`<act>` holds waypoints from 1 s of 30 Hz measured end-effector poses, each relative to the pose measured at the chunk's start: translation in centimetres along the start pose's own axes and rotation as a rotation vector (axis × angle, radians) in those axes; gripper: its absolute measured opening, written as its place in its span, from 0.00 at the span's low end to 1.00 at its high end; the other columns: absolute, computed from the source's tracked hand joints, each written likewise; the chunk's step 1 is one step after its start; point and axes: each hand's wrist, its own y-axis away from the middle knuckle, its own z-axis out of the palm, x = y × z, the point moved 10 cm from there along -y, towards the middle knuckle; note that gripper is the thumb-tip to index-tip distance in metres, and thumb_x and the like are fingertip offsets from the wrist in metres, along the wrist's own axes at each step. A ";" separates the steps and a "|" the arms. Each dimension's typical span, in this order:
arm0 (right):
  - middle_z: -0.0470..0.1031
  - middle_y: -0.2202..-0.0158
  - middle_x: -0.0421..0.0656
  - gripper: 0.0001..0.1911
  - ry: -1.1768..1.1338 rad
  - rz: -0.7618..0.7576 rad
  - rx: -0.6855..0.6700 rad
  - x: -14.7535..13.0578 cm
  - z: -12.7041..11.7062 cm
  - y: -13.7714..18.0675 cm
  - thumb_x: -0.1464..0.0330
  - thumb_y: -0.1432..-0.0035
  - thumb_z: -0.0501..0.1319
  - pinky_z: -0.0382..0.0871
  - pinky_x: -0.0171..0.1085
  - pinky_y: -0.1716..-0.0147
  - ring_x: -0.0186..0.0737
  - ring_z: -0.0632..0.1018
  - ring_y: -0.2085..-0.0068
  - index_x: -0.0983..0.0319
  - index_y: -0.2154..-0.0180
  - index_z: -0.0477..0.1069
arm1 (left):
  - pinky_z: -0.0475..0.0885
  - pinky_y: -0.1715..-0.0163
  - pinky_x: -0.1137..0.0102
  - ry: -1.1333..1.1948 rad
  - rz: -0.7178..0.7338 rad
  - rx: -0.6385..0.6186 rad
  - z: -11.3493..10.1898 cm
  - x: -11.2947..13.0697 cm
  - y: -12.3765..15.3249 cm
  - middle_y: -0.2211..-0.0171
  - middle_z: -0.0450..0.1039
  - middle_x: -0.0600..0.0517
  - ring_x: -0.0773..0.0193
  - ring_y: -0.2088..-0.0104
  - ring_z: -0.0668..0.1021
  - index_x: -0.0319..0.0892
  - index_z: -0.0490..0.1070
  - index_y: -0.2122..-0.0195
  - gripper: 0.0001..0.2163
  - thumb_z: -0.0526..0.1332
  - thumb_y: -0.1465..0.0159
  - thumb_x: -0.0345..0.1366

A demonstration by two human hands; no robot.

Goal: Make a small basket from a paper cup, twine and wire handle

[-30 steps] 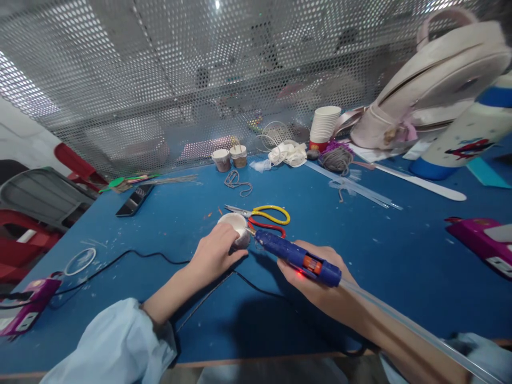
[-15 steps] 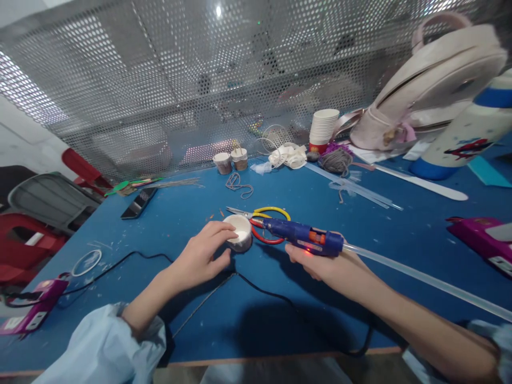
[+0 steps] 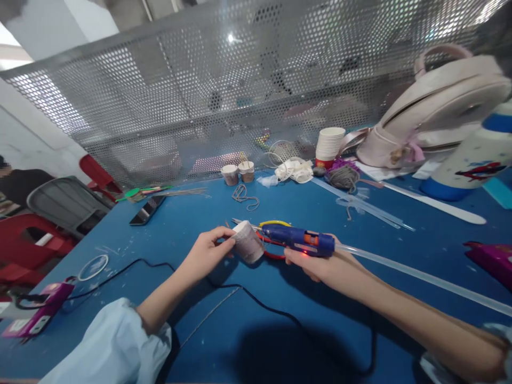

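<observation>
My left hand holds a small paper cup wrapped in grey string, tilted on its side just above the blue table. My right hand grips a blue hot glue gun with an orange trigger; its nozzle points left and sits right next to the cup's side. A long clear glue stick trails out of the gun's back to the right. Yellow-and-red scissors lie on the table just behind the cup and gun.
A black cord snakes across the near table. A phone lies at the left, two small cups, a stack of paper cups and a string ball at the back. A pink bag and flask stand right. Perforated metal screen behind.
My left hand has lifted and tipped the cup from upright onto its side. The glue gun has swung level and closer to the cup. The camera view has tilted up.
</observation>
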 end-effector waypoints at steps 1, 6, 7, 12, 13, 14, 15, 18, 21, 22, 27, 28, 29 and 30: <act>0.61 0.88 0.35 0.14 0.030 0.025 -0.018 0.6 0.1 -0.3 0.58 0.47 0.61 0.56 0.32 0.84 0.31 0.63 0.84 0.62 0.75 0.74 | 0.67 0.70 0.72 0.046 -0.034 0.011 0.0 -0.3 -0.1 0.74 0.73 0.53 0.67 0.75 0.74 0.39 0.75 0.68 0.08 0.59 0.41 0.37; 0.64 0.85 0.35 0.14 0.042 0.027 -0.072 2.0 0.9 -1.2 0.57 0.48 0.62 0.57 0.31 0.84 0.30 0.64 0.84 0.62 0.74 0.73 | 0.70 0.71 0.72 0.341 -0.179 0.069 0.5 -1.7 -0.3 0.75 0.72 0.53 0.68 0.75 0.73 0.37 0.75 0.72 0.08 0.62 0.44 0.37; 0.65 0.84 0.35 0.13 0.016 -0.016 -0.078 1.8 1.2 -1.2 0.58 0.48 0.61 0.57 0.31 0.84 0.30 0.63 0.83 0.62 0.73 0.72 | 0.71 0.72 0.72 0.415 -0.197 0.073 0.8 -1.9 -0.4 0.74 0.71 0.52 0.68 0.75 0.73 0.37 0.75 0.73 0.10 0.62 0.44 0.39; 0.68 0.80 0.37 0.10 -0.046 -0.177 -0.060 0.4 2.0 -0.9 0.62 0.48 0.60 0.60 0.32 0.80 0.31 0.64 0.79 0.63 0.71 0.72 | 0.73 0.79 0.73 0.654 -0.284 0.072 2.2 -2.8 -0.8 0.76 0.71 0.52 0.68 0.76 0.72 0.36 0.74 0.75 0.13 0.68 0.48 0.43; 0.68 0.80 0.37 0.10 -0.045 -0.185 -0.054 0.3 2.1 -0.8 0.62 0.48 0.60 0.60 0.32 0.79 0.32 0.64 0.79 0.63 0.71 0.72 | 0.73 0.80 0.73 0.681 -0.302 0.067 2.5 -3.0 -0.9 0.77 0.71 0.52 0.68 0.77 0.72 0.36 0.74 0.75 0.14 0.69 0.49 0.43; 0.68 0.79 0.37 0.10 -0.043 -0.188 -0.053 0.3 2.2 -0.6 0.62 0.47 0.59 0.60 0.32 0.78 0.32 0.64 0.78 0.63 0.71 0.72 | 0.74 0.80 0.73 0.703 -0.317 0.064 2.7 -3.2 -0.9 0.78 0.71 0.52 0.69 0.77 0.72 0.36 0.74 0.75 0.14 0.70 0.50 0.43; 0.68 0.79 0.38 0.11 -0.042 -0.190 -0.050 0.3 2.2 -0.5 0.62 0.47 0.59 0.60 0.32 0.78 0.32 0.64 0.78 0.64 0.71 0.72 | 0.74 0.80 0.73 0.723 -0.329 0.063 2.9 -3.4 -0.9 0.79 0.70 0.53 0.69 0.78 0.72 0.36 0.74 0.75 0.14 0.70 0.50 0.43; 0.66 0.79 0.37 0.11 -0.028 -0.197 -0.043 0.2 2.2 -0.4 0.62 0.46 0.59 0.60 0.32 0.78 0.31 0.62 0.77 0.64 0.71 0.72 | 0.75 0.80 0.73 0.768 -0.356 0.070 3.3 -3.8 -0.6 0.79 0.71 0.53 0.68 0.77 0.73 0.36 0.74 0.75 0.13 0.71 0.51 0.42; 0.63 0.80 0.36 0.11 0.002 -0.209 -0.044 0.1 2.3 -0.4 0.62 0.47 0.59 0.57 0.32 0.79 0.31 0.60 0.78 0.63 0.73 0.70 | 0.76 0.79 0.73 0.781 -0.351 0.079 3.4 -3.7 -0.3 0.78 0.73 0.52 0.68 0.76 0.75 0.36 0.74 0.75 0.13 0.71 0.50 0.41; 0.63 0.80 0.36 0.11 0.009 -0.211 -0.044 0.1 2.3 -0.4 0.62 0.47 0.59 0.57 0.32 0.79 0.31 0.60 0.78 0.63 0.74 0.69 | 0.76 0.79 0.74 0.776 -0.341 0.082 3.4 -3.6 -0.3 0.77 0.74 0.51 0.67 0.76 0.75 0.36 0.74 0.75 0.12 0.71 0.50 0.41; 0.62 0.80 0.36 0.10 0.018 -0.215 -0.045 0.3 2.5 -0.4 0.63 0.46 0.58 0.55 0.33 0.80 0.31 0.59 0.78 0.63 0.73 0.69 | 0.76 0.76 0.74 0.734 -0.285 0.088 3.1 -3.1 0.1 0.75 0.75 0.50 0.66 0.73 0.76 0.36 0.75 0.75 0.11 0.69 0.46 0.40; 0.62 0.80 0.36 0.10 0.022 -0.217 -0.044 0.3 2.5 -0.4 0.63 0.46 0.58 0.56 0.33 0.79 0.31 0.59 0.78 0.63 0.73 0.69 | 0.76 0.76 0.73 0.725 -0.278 0.091 3.0 -3.0 0.1 0.75 0.75 0.50 0.66 0.73 0.76 0.37 0.75 0.75 0.10 0.68 0.46 0.40; 0.62 0.80 0.36 0.10 0.027 -0.221 -0.045 0.3 2.5 -0.4 0.63 0.46 0.58 0.56 0.33 0.79 0.31 0.60 0.78 0.63 0.73 0.69 | 0.76 0.76 0.73 0.715 -0.271 0.094 3.0 -2.9 0.2 0.74 0.75 0.50 0.66 0.73 0.76 0.37 0.75 0.75 0.10 0.68 0.45 0.40; 0.63 0.80 0.36 0.10 0.032 -0.224 -0.047 0.2 2.5 -0.4 0.63 0.46 0.58 0.57 0.33 0.79 0.31 0.60 0.78 0.63 0.73 0.69 | 0.76 0.75 0.73 0.708 -0.265 0.097 2.9 -2.9 0.2 0.74 0.75 0.50 0.66 0.73 0.76 0.37 0.75 0.75 0.10 0.68 0.45 0.40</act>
